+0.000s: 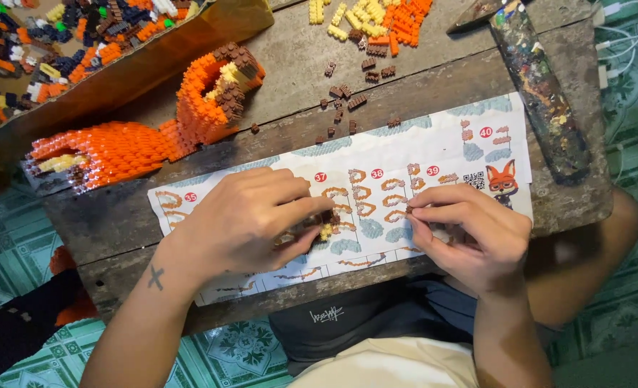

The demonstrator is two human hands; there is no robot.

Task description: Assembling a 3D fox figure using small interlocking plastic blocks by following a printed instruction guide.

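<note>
Head camera looked down on a worn wooden table (434, 86) where the left hand (250, 219) pinched a small brown and yellow brick cluster (326, 226) between thumb and fingertips, resting on the printed instruction sheet (419, 147). The right hand (466, 233) had its fingertips closed narrowly near the sheet's middle; what they held was too small to tell. An orange brick model (139, 140) lay beyond, loose bricks (369, 21) further back

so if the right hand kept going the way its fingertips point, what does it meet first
The right hand points left across the instruction sheet. It would probably first meet the small brick cluster pinched by the left hand, though how high each hand sits is unclear.
</note>
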